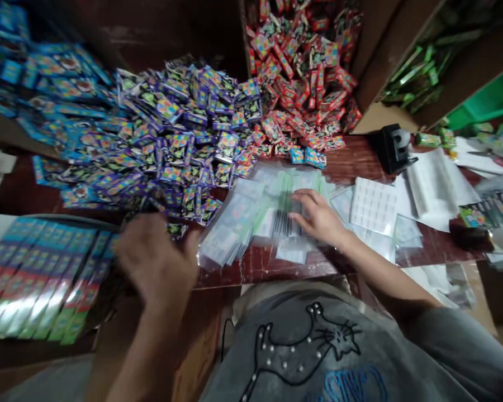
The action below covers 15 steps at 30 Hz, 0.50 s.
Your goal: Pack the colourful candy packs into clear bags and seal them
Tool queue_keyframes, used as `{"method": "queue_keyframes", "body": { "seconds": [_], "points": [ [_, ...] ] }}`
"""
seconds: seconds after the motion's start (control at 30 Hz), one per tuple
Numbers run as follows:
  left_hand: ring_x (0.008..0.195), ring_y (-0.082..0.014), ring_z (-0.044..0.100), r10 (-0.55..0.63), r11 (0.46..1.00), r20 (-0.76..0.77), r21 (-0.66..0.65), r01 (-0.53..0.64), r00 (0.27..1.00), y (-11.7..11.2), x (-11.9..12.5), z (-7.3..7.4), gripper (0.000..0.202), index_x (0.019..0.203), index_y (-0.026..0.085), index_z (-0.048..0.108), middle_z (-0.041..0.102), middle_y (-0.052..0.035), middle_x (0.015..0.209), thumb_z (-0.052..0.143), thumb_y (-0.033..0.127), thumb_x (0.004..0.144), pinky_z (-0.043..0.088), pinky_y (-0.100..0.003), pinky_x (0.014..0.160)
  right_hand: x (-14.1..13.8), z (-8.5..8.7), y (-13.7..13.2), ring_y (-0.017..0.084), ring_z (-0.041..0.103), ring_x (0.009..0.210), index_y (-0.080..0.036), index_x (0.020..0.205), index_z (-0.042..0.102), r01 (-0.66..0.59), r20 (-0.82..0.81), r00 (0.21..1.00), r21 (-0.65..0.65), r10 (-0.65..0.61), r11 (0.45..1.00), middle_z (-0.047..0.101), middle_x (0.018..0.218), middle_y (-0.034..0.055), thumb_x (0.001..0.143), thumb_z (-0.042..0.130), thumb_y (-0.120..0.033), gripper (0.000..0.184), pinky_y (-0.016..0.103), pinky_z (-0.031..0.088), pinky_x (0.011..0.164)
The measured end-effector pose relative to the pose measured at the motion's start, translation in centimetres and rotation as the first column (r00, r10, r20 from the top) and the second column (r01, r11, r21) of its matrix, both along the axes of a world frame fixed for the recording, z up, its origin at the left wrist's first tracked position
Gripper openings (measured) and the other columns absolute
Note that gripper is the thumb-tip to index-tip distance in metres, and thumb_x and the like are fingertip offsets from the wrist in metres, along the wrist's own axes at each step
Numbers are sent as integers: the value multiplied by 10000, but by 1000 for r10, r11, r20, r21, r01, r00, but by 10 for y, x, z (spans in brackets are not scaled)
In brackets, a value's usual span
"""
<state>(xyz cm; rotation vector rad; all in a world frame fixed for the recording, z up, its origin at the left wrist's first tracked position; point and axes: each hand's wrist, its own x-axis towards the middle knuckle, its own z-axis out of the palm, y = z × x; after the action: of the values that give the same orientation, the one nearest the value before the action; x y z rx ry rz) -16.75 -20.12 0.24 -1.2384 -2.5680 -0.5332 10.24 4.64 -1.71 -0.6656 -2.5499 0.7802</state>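
My left hand (157, 257) is smeared by motion at the front edge of a heap of small purple packets (180, 139). Its fingers are too blurred to tell whether they hold anything. To its left lie packed strips of small packets (37, 273) in bands of blue, purple, red and green. My right hand (321, 220) has its thumb and fingers apart and touches a spread of clear plastic bags (295, 206) with green edges. More clear printed bags (235, 215) lie fanned out between both hands.
Blue packets (67, 84) fill the far left, and red packets (305, 84) spill from a compartment at the back. Two blue packets (308, 157) lie before them. A black tape dispenser (394, 148) and a white label sheet (373, 205) sit right, near a green bin (490, 100).
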Motion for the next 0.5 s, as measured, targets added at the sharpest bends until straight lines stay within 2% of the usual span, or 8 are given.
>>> {"method": "queue_keyframes", "body": {
  "seconds": [0.03, 0.07, 0.17, 0.27, 0.37, 0.43, 0.5],
  "points": [
    [1568, -454, 488, -167, 984, 77, -55, 172, 983, 22, 14, -4, 763, 1614, 94, 505, 564, -291, 1623, 554, 591, 1036, 369, -649, 1298, -6, 1, -2, 359, 629, 1381, -169, 1471, 636, -42, 27, 999, 10, 42, 999, 655, 1435, 203, 1104, 602, -443, 459, 577, 545, 1199],
    [1535, -451, 526, -227, 963, 141, -112, 243, 964, 43, 27, -10, 786, 1597, 72, 518, 595, -296, 1593, 586, 596, 1016, 410, -611, 1280, -12, 4, -6, 362, 628, 1378, -163, 1482, 633, -87, 46, 995, 19, 86, 996, 652, 1452, 203, 1108, 599, -443, 468, 575, 549, 1190],
    [1450, -491, 594, -152, 931, 197, -302, 207, 969, 83, 55, -25, 909, 1621, -10, 460, 612, -361, 1544, 669, 583, 964, 514, -587, 1167, -22, 13, -12, 365, 621, 1374, -165, 1499, 628, -168, 49, 985, 45, 166, 985, 644, 1497, 196, 1117, 581, -482, 498, 580, 560, 1156],
    [1169, -409, 769, -110, 898, 221, -396, 193, 969, 84, 68, -30, 696, 1616, 18, 501, 761, -315, 1320, 525, 405, 1038, 613, -463, 933, -17, 17, -9, 352, 622, 1376, -180, 1476, 639, -155, -9, 988, 38, 156, 987, 657, 1486, 192, 1121, 574, -492, 477, 587, 554, 1161],
    [882, -310, 805, -140, 940, 208, -279, 196, 968, 69, 78, -15, 546, 1491, 96, 670, 836, -224, 1048, 419, 308, 1054, 584, -358, 768, -13, 16, -7, 322, 648, 1353, -170, 1448, 647, -142, -104, 984, 4, 142, 990, 687, 1440, 192, 1134, 556, -451, 431, 552, 569, 1162],
    [812, -276, 794, -183, 971, 196, -118, 208, 963, 61, 85, 4, 489, 1377, 147, 754, 842, -182, 981, 436, 360, 1072, 559, -332, 743, -17, 17, -9, 295, 642, 1386, -164, 1483, 618, -199, -187, 963, -11, 193, 980, 686, 1466, 189, 1154, 514, -425, 433, 520, 566, 1182],
    [771, -252, 779, -220, 975, 218, 10, 223, 951, 57, 91, 26, 432, 1251, 207, 804, 845, -130, 958, 478, 434, 1081, 529, -313, 706, -25, 22, -10, 267, 613, 1437, -170, 1538, 571, -279, -248, 930, -2, 270, 960, 667, 1518, 180, 1163, 492, -430, 463, 498, 535, 1228]
  ]
}}
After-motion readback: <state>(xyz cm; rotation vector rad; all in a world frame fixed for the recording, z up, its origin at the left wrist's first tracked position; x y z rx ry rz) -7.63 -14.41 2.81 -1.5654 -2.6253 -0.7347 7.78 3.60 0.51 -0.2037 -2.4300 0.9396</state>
